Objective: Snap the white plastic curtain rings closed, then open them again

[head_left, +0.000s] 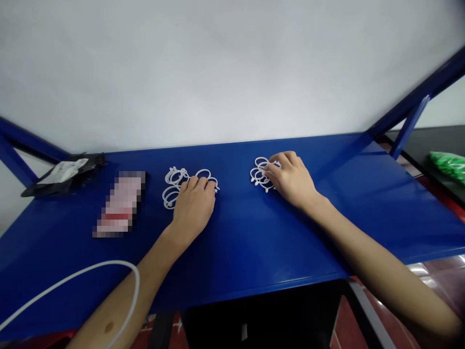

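Observation:
Two piles of thin white plastic rings with small nubs lie on the blue table. Over the left pile of white rings (172, 186) rests my left hand (194, 206), its fingers bent down around some rings; the fingertips are hidden. Loops stick out to its left and beyond its fingers. At the smaller right pile of white rings (259, 173) is my right hand (290, 177), with thumb and forefinger closed on the pile's near right side. Its other fingers curl over the rings and partly hide them. A gap of bare table separates the piles.
A blurred-out pink flat object (119, 201) lies left of my left hand. Behind it sits a black package with a white label (63, 171). A white cable (90, 266) loops over my left forearm. Blue frame bars (410, 126) flank the table (232, 261); a green bag (448, 164) is far right.

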`<state>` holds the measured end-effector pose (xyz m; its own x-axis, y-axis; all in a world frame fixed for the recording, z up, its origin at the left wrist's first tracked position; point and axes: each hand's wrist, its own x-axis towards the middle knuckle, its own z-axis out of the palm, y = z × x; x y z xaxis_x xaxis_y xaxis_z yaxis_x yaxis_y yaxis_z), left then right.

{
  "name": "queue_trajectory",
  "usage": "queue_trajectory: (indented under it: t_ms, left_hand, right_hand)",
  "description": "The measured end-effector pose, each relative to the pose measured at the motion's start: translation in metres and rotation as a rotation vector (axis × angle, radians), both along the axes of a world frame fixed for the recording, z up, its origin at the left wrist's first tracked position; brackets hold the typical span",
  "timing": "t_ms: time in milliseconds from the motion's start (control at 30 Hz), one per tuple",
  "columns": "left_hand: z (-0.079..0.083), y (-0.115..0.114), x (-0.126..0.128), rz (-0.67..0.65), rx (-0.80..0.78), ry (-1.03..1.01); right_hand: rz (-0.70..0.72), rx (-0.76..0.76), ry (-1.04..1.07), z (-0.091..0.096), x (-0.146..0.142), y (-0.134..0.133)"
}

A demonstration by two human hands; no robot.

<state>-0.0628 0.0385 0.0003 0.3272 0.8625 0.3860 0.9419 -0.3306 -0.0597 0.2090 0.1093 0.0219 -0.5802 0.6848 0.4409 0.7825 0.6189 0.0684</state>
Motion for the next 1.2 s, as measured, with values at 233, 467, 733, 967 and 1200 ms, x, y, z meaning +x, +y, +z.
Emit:
queue_trajectory:
  t_ms: [233,467,733,967,1200]
  left_hand:
    - [0.001,-0.001,0.004,-0.033,0.025,0.009]
    - [0.005,-0.005,0.012,-0.008,-0.027,-0.022]
    - [0.001,-0.005,0.011,-0.028,0.029,-0.006]
    - [0.016,-0.011,0.023,-0.123,-0.198,-0.406]
    - [0.027,-0.022,0.035,-0.287,-0.541,-0.883]
  right_hand:
    - [-0.013,0.006,0.002,-0.002,0.000,-0.005]
    - [0.002,-0.012,0.052,0.000,0.004,-0.006]
    - [-0.012,-0.010,0.075,0.000,0.008,-0.004]
    - [0.101,-0.068,0.264,0.011,0.001,-0.028]
    - [0.374,-0.546,0.560,0.006,-0.020,-0.063]
